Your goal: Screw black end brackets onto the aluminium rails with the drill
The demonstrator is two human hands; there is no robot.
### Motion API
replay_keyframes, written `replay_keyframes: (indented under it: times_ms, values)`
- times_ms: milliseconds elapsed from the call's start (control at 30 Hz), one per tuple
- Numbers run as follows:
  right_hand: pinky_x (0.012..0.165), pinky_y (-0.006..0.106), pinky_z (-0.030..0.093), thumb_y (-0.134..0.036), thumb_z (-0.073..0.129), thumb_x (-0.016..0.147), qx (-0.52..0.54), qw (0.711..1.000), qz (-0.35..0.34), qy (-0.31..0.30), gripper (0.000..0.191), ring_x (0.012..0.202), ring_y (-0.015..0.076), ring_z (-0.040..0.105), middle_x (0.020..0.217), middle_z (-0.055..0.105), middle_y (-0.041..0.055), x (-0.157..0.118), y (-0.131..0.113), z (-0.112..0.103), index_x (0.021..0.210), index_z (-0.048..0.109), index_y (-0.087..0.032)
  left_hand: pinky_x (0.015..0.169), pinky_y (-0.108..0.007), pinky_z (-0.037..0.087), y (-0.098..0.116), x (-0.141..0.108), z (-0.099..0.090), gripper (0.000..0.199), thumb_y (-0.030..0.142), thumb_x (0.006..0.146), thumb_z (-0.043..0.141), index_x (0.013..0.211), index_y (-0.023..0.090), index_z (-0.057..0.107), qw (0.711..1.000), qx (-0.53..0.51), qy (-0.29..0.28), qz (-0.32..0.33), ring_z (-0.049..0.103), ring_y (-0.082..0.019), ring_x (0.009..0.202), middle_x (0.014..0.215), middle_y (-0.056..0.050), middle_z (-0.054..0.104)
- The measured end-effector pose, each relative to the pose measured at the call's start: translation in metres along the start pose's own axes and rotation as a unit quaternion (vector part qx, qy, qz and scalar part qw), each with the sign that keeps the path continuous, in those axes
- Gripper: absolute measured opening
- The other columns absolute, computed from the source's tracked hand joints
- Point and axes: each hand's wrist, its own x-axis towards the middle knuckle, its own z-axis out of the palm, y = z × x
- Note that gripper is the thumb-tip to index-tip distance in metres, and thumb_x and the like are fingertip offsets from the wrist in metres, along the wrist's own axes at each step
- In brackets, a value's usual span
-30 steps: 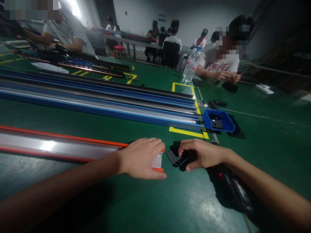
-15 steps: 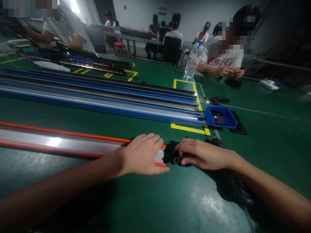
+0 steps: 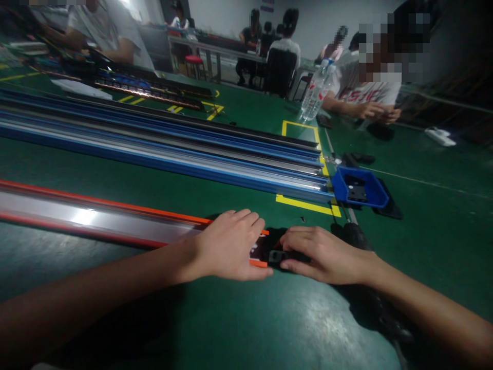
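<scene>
A long orange-edged channel rail (image 3: 127, 218) with a pale shiny inside lies across the green table from the left. My left hand (image 3: 233, 246) is closed over its right end, thumb along the near side and fingers over the far edge. My right hand (image 3: 325, 254) pinches a small black end piece (image 3: 276, 256) between thumb and fingers. The inner part of that piece sits within the rail's open end, between the orange edges. My right fingers hide its far side.
Several blue and black rails (image 3: 231, 162) lie side by side beyond. A blue bin (image 3: 360, 187) holds black parts. A black corded tool (image 3: 385, 313) lies under my right forearm. Clear bottles (image 3: 316, 92) stand farther back, near a co-worker's hands (image 3: 379, 112).
My right hand has pushed the black end piece leftward into the rail's end, where pale surface showed before. The left hand keeps its hold. The view has shifted slightly.
</scene>
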Motion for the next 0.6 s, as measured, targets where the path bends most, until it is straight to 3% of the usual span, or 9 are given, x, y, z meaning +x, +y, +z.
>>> replay_keyframes:
  times_ms: [233, 600]
  values:
    - [0.071, 0.034, 0.05, -0.032, 0.051, 0.105, -0.057, 0.997, -0.027, 0.034, 0.024, 0.082, 0.0214, 0.061, 0.09, 0.065, 0.0107, 0.002, -0.003, 0.006, 0.1, 0.064, -0.012, 0.077, -0.043, 0.049, 0.0, -0.001, -0.002, 0.056, 0.072, 0.08, 0.059, 0.092, 0.017, 0.06, 1.0, -0.02, -0.001, -0.002, 0.063, -0.029, 0.092, 0.097, -0.01, 0.067]
    - [0.068, 0.034, 0.045, -0.028, 0.049, 0.105, -0.06, 0.998, 0.028, -0.005, 0.018, 0.077, 0.0205, 0.054, 0.09, 0.062, 0.0088, 0.01, -0.014, 0.005, 0.098, 0.06, -0.015, 0.076, -0.042, 0.047, -0.003, 0.001, 0.0, 0.05, 0.067, 0.079, 0.062, 0.089, 0.019, 0.058, 0.998, -0.062, 0.007, 0.006, 0.061, -0.027, 0.09, 0.096, -0.009, 0.067]
